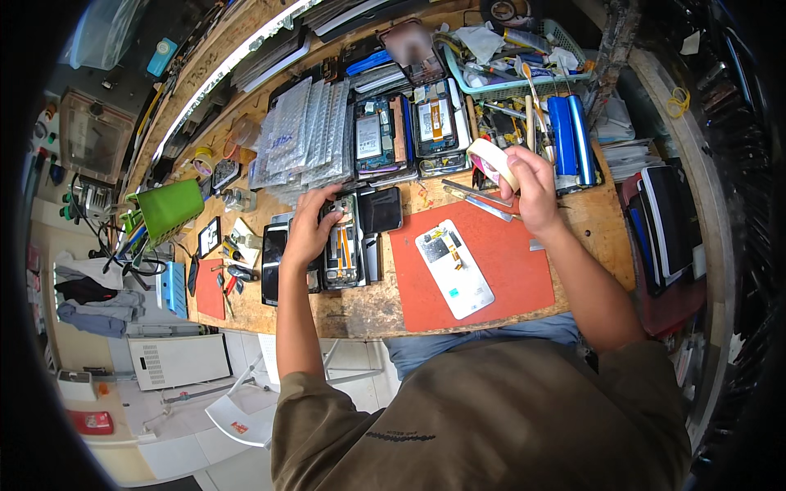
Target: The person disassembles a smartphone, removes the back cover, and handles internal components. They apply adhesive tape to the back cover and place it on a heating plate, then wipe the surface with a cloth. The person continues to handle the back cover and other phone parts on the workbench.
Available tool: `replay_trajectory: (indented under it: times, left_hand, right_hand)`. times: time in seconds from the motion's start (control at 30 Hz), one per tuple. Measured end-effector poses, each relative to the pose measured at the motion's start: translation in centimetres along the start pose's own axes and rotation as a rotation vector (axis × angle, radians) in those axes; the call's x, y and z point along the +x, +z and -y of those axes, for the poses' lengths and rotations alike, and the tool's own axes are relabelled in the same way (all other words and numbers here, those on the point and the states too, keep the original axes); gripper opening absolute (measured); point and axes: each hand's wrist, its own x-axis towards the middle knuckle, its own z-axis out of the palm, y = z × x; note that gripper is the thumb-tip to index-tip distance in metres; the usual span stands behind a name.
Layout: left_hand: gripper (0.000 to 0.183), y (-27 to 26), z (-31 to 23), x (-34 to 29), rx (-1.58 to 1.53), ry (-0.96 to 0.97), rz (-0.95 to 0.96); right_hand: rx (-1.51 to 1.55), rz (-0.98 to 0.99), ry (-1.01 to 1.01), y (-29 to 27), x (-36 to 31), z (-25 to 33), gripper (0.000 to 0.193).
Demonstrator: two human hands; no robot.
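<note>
My right hand [534, 186] is closed on a roll of cream masking tape [492, 160], held up above the far edge of a red mat [524, 278]. My left hand [311, 225] has its fingers curled at the upper left of an opened phone frame [344, 255], which shows orange flex cables inside. Just right of that frame lies a dark phone screen [381, 210]. On the mat rests a white phone display panel [455, 270], back side up, with an orange ribbon cable. Tweezers and a slim metal tool [483, 204] lie beyond it.
Bubble-wrap sleeves [303, 135] are stacked behind my left hand, with opened phones [377, 135] beside them. A teal basket [557, 41] of tools stands at the back right, near blue rolls [573, 139]. A green basket [168, 209] is at far left.
</note>
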Motion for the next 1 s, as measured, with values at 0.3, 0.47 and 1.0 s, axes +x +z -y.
replay_trajectory:
  times: [0.3,0.47,1.0]
  left_hand:
    - [0.012,1.1,-1.3,-2.9,-0.003,-0.244,-0.410]
    - [0.008,1.5,-1.9,-5.1,0.120,-0.165,-0.484]
    - [0.024,2.9,-3.5,-4.3,0.380,0.028,-0.359]
  right_hand:
    - [0.015,-0.011,-0.002,-0.2,0.1,-0.1,0.027]
    - [-0.011,-0.008,0.011,-0.1,0.0,-0.3,0.026]
    - [-0.050,0.007,0.026,-0.1,-0.2,-0.3,0.027]
